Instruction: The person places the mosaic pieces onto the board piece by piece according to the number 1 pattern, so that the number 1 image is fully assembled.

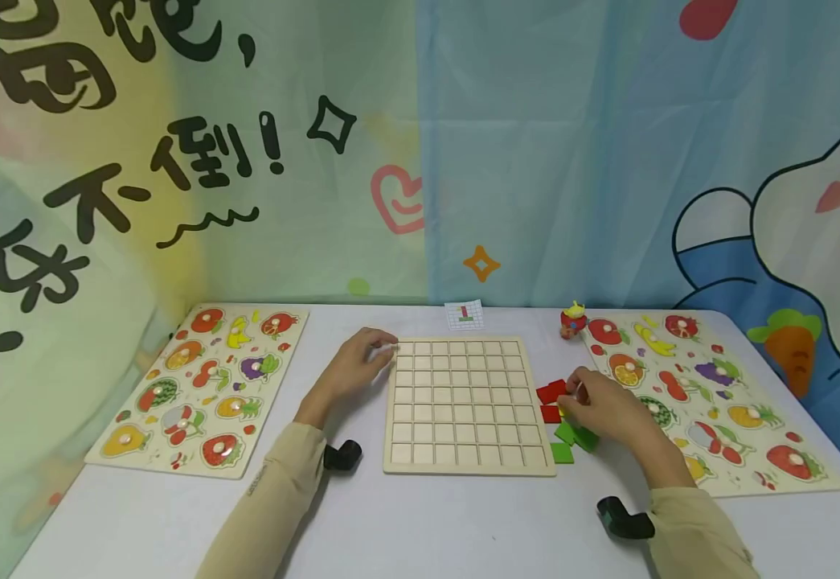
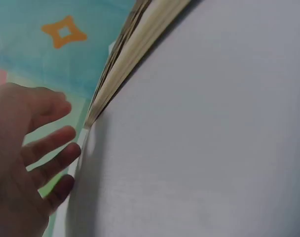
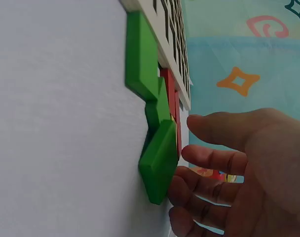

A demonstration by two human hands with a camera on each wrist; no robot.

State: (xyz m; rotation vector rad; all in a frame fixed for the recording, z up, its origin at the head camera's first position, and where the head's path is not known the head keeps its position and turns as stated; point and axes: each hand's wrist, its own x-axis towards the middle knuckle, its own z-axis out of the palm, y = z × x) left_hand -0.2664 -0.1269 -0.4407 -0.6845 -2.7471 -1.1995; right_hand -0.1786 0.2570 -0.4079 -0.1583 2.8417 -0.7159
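A square wooden board with a grid of recessed cells lies in the middle of the table. My left hand is at its far left corner, fingers loosely bent and holding nothing. To the board's right is a small loose pile of red tiles and green tiles. Over the pile hovers my right hand. In the right wrist view its thumb and fingers are apart with nothing between them, fingertips close beside a tilted green tile. A bit of yellow shows under the right fingers.
A small card with a coloured grid pattern lies behind the board. Fruit puzzle boards flank it, one left and one right. A little red toy figure stands at the back right. Printed curtains hang behind the table.
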